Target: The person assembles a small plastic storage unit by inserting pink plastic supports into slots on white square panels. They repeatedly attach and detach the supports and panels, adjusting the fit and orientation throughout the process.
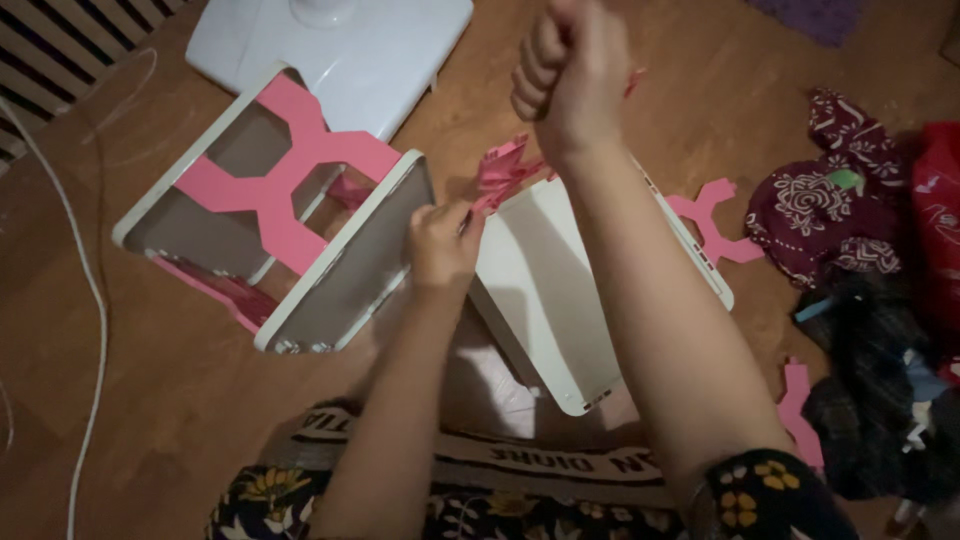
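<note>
A white plastic shelf unit (pixel 340 270) with pink cross braces (pixel 285 170) lies on its side on the wooden floor. My left hand (pixel 442 245) pinches a crumpled pink plastic piece (pixel 505 170) at the top edge of the unit's panel. My right hand (pixel 570 75) is raised above it in a fist, with a bit of pink showing beside the fingers. A second white panel (pixel 560 300) lies under my right forearm.
A white fan base (pixel 390 60) stands at the top. Loose pink brace pieces (pixel 715 225) lie on the right, beside a pile of dark patterned clothes (pixel 850 230). A white cable (pixel 95 300) runs down the left.
</note>
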